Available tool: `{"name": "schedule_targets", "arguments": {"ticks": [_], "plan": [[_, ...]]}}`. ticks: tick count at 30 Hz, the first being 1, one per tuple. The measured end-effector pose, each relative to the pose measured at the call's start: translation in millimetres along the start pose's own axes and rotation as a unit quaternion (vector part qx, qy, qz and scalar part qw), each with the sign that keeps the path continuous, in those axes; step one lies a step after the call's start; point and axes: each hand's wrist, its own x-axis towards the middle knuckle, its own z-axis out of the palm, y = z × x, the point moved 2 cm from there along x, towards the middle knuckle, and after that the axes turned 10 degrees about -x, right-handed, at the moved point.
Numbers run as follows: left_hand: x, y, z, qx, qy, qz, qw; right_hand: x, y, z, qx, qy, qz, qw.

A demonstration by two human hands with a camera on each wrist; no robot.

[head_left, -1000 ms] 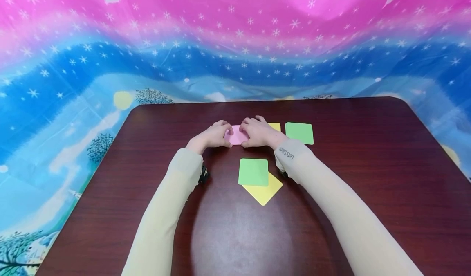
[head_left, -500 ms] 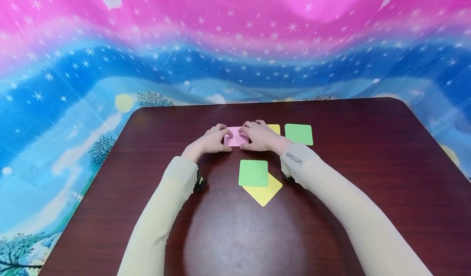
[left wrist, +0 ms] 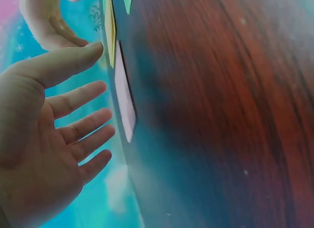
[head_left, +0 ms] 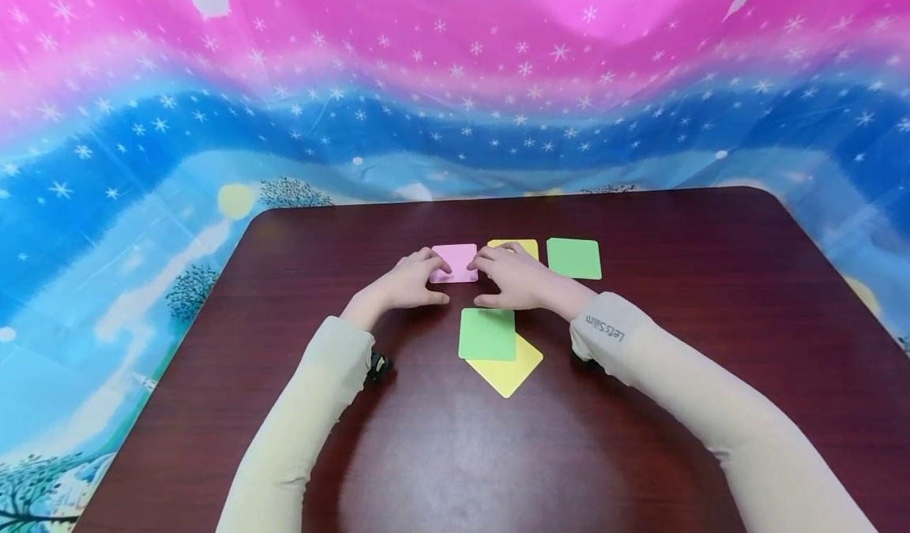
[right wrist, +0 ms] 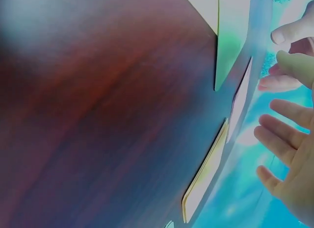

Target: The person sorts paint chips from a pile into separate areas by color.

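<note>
A pink square card (head_left: 455, 258) lies flat on the table near the back. My left hand (head_left: 407, 284) hovers at its left side, fingers spread and relaxed, holding nothing. On the other side my right hand (head_left: 517, 279) is likewise loose, its fingers spread over the gap between the pink card and a yellow card (head_left: 529, 247), which it partly hides. Both wrist views show the fingers apart from the pink card (left wrist: 125, 100). In the right wrist view the yellow card looks like a thin stack (right wrist: 205, 176).
Right of the yellow card lies a green card (head_left: 574, 258), apparently several thick at its edge. Closer to me, another green card (head_left: 486, 334) overlaps a turned yellow card (head_left: 510, 371). The dark wooden table (head_left: 711, 280) ends at a patterned cloth backdrop (head_left: 455, 83).
Both hands have let go of the pink card and drawn back towards me, the right one also moving right. The pink card now lies fully in view.
</note>
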Motion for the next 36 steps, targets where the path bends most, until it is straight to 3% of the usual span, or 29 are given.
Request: {"name": "schedule_targets", "arguments": {"ticks": [13, 26, 36], "plan": [[-14.6, 30.5, 15.5, 0.028, -0.023, 0.066, 0.9971, -29.5, -5, 7, -0.034, 0.015, -0.019, 0.9991], [-22.9, 50.6, 36.3, 0.08, -0.068, 0.085, 0.9909, -51.7, -16, 14, -0.037, -0.03, 0.004, 0.9988], [-27.5, 61.1, 43.4, 0.127, -0.068, 0.074, 0.9869, -56.9, -19, 18, -0.029, -0.023, 0.0, 0.9993]]}}
